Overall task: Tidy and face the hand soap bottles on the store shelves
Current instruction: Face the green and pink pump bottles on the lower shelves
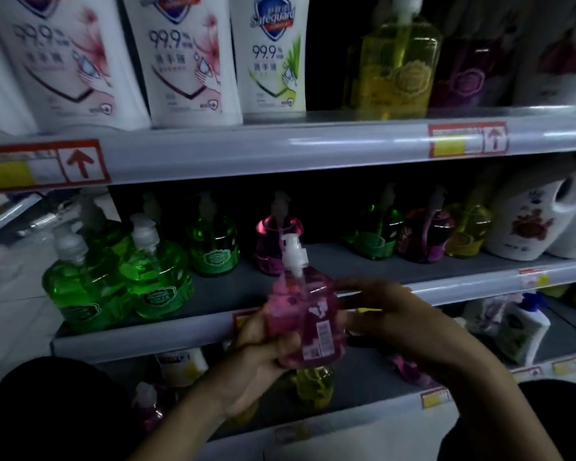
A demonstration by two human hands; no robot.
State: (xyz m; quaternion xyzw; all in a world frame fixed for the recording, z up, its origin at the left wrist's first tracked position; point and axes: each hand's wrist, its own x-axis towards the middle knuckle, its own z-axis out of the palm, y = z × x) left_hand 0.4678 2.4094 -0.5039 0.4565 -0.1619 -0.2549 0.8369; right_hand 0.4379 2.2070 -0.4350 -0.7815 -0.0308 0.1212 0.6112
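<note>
- Store shelving is filling the dim view, and its middle shelf is carrying pump bottles of soap around a bare stretch at its centre.
- The pink bottle is hanging in the air just in front of the middle shelf's front edge, near its centre. It is tilting slightly, so its white pump is leaning left, and its barcode label is facing the person.
- The left hand is gripping the pink bottle's base from the left, fingers curling round it.
- The right hand is clasping the pink bottle's right side, fingers wrapping its shoulder.
- Green bottles are crowding the middle shelf's front left corner, touching one another.
- A second pink one is standing towards the back edge, behind the held one.
- Towards the right end, a purple bottle is standing between a green one and a yellow one, with a white jug just beside them.
- On the top shelf, white bottles are lining the left part of the front edge.
- Below the hands, a yellow bottle is standing on the lowest shelf.
</note>
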